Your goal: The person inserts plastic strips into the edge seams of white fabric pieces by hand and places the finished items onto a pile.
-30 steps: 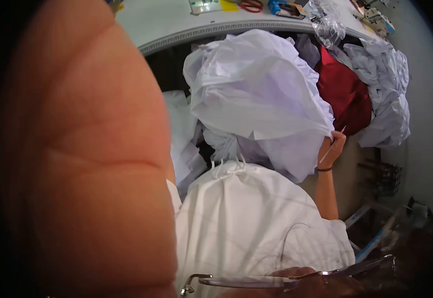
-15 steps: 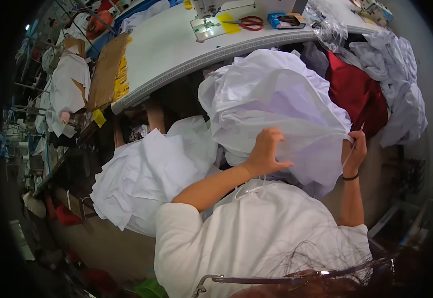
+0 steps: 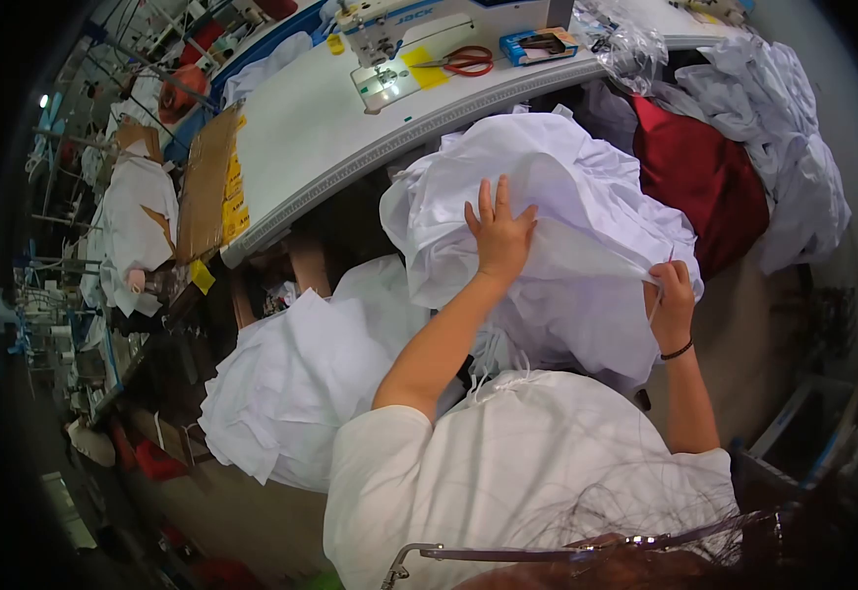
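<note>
A person in a white shirt [image 3: 537,462], seen from head height, works with both bare hands on a large, billowing heap of white cloth [image 3: 557,172]. The heap lies under the left hand and reaches across to the right hand, in front of the person's body. The left hand [image 3: 503,234] is wide, its fingers spread and its palm turned down against the cloth. The right hand [image 3: 675,295] is narrow, its fingers closed on the edge of the white cloth and on a slender stick [image 3: 655,307], which pokes out above and below the fingers. A dark bracelet [image 3: 678,352] circles the wrist just below that hand.

Just beyond the right hand is a smooth piece of deep red cloth [image 3: 699,182], with crumpled pale cloth [image 3: 793,157] farther to its right. To the left of the left hand and nearer the body is a second pile of white cloth [image 3: 296,379], in loose layers.

Well beyond the left hand is a pale table [image 3: 301,133]. On it are a lit sewing machine [image 3: 419,25] marked JACK, red-handled scissors [image 3: 470,61] with blades over a yellow patch [image 3: 421,67], a small blue box [image 3: 537,46] and crinkled clear plastic [image 3: 635,51]
</note>
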